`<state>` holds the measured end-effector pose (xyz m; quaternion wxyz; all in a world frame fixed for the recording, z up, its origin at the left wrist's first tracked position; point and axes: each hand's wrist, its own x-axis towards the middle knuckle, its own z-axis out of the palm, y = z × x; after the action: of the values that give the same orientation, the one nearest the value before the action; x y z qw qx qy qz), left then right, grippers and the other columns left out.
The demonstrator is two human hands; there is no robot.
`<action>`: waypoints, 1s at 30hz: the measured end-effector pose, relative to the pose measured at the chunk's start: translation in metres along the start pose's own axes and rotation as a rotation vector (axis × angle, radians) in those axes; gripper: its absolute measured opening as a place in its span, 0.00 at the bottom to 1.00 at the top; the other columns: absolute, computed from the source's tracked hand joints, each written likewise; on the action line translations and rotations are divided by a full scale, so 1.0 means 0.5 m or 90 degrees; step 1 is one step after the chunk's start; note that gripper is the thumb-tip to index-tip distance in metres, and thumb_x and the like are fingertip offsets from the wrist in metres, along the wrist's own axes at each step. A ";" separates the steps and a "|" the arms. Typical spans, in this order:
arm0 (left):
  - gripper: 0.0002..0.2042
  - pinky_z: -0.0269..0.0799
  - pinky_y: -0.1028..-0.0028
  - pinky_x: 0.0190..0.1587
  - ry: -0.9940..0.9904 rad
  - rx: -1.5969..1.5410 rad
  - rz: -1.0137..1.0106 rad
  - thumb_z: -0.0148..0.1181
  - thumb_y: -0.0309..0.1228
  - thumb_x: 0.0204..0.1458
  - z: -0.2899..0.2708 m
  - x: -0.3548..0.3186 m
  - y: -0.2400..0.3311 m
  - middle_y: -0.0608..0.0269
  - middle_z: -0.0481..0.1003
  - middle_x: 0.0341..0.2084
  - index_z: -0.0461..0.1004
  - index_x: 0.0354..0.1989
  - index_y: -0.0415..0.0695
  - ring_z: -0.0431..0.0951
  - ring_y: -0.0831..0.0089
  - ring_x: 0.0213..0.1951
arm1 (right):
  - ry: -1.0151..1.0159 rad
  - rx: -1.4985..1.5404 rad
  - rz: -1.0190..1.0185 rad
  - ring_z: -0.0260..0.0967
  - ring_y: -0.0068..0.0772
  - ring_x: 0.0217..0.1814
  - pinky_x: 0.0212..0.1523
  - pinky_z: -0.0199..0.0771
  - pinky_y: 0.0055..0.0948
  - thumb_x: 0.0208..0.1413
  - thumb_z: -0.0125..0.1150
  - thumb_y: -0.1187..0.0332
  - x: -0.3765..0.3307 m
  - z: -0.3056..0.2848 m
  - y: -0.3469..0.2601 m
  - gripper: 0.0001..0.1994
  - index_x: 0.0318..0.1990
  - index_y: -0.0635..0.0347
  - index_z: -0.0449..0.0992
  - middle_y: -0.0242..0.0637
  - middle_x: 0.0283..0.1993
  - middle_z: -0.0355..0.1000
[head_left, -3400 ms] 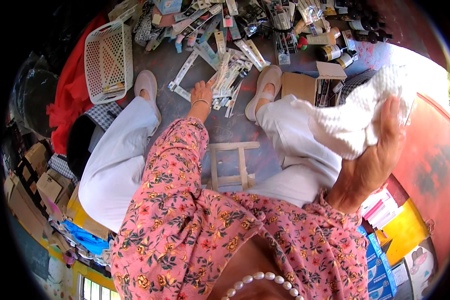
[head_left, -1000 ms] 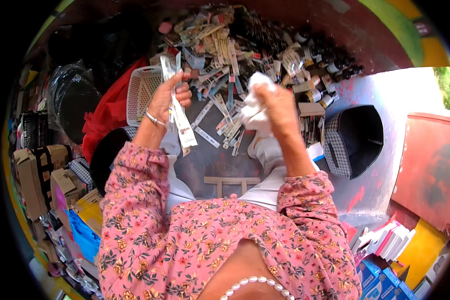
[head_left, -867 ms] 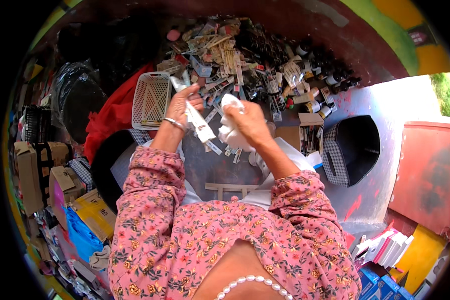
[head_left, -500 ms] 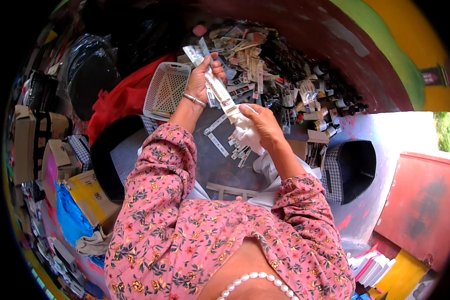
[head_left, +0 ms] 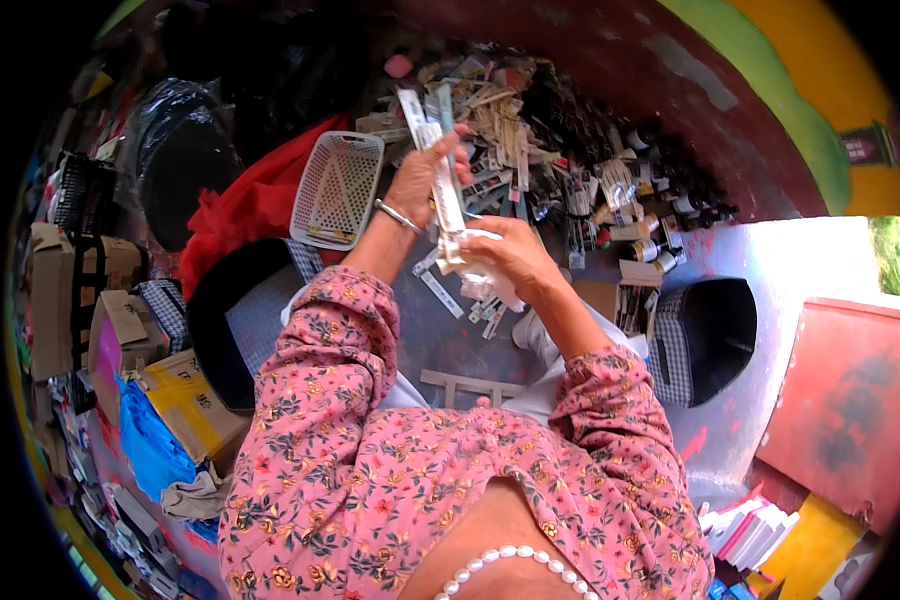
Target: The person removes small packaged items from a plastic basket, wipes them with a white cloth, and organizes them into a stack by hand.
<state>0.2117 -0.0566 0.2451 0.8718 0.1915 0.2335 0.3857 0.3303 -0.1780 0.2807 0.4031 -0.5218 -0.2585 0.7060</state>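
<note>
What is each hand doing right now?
Left hand: closed on long flat packets.
Right hand: closed on a white cloth.

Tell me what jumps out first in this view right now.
At centre, the left hand holds up a long white packaged strip while the right hand presses a white cloth against its lower end. Beyond them a heap of similar small packages covers the floor, with a white plastic basket and a red cloth to the left.
</note>
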 end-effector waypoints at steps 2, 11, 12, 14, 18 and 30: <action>0.18 0.70 0.78 0.28 -0.015 0.083 -0.012 0.55 0.27 0.48 0.020 -0.011 0.005 0.65 0.68 0.23 0.61 0.48 0.38 0.69 0.78 0.23 | 0.041 0.032 -0.028 0.68 0.22 0.29 0.30 0.67 0.20 0.44 0.59 0.70 0.009 -0.012 0.007 0.12 0.36 0.69 0.74 0.36 0.31 0.72; 0.12 0.67 0.77 0.21 0.121 0.007 0.032 0.54 0.31 0.51 -0.003 0.008 0.020 0.67 0.66 0.17 0.65 0.40 0.39 0.66 0.79 0.17 | -0.004 -0.064 0.063 0.68 0.24 0.27 0.27 0.68 0.24 0.50 0.56 0.58 -0.010 -0.029 -0.001 0.18 0.34 0.67 0.74 0.36 0.29 0.71; 0.12 0.66 0.76 0.21 0.111 -0.009 0.038 0.55 0.31 0.51 -0.011 0.017 0.017 0.67 0.66 0.17 0.65 0.40 0.39 0.66 0.80 0.17 | -0.015 -0.136 0.064 0.68 0.25 0.28 0.28 0.69 0.26 0.50 0.56 0.56 -0.023 -0.036 -0.007 0.19 0.36 0.67 0.74 0.36 0.30 0.72; 0.13 0.64 0.77 0.21 0.123 0.006 0.056 0.57 0.31 0.49 -0.021 0.024 0.001 0.67 0.66 0.17 0.65 0.41 0.40 0.65 0.80 0.17 | -0.052 -0.220 0.059 0.65 0.23 0.26 0.27 0.67 0.26 0.50 0.56 0.54 -0.038 -0.026 -0.015 0.20 0.34 0.67 0.74 0.34 0.28 0.70; 0.14 0.61 0.79 0.23 0.048 0.039 0.004 0.57 0.29 0.49 -0.004 0.011 -0.034 0.68 0.65 0.18 0.64 0.42 0.40 0.63 0.80 0.19 | -0.055 -0.075 0.067 0.62 0.23 0.22 0.24 0.63 0.26 0.52 0.54 0.54 -0.020 -0.020 0.000 0.20 0.30 0.66 0.75 0.34 0.24 0.69; 0.18 0.51 0.83 0.15 0.064 0.133 -0.084 0.49 0.42 0.55 -0.007 0.009 -0.030 0.72 0.56 0.14 0.62 0.47 0.43 0.54 0.84 0.14 | -0.097 -0.254 -0.094 0.66 0.26 0.27 0.29 0.66 0.27 0.47 0.58 0.53 -0.052 -0.102 -0.001 0.20 0.28 0.66 0.76 0.38 0.25 0.71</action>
<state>0.2213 -0.0618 0.2334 0.8578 0.2457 0.3276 0.3106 0.3820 -0.2021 0.2785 0.3217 -0.5163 -0.4602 0.6467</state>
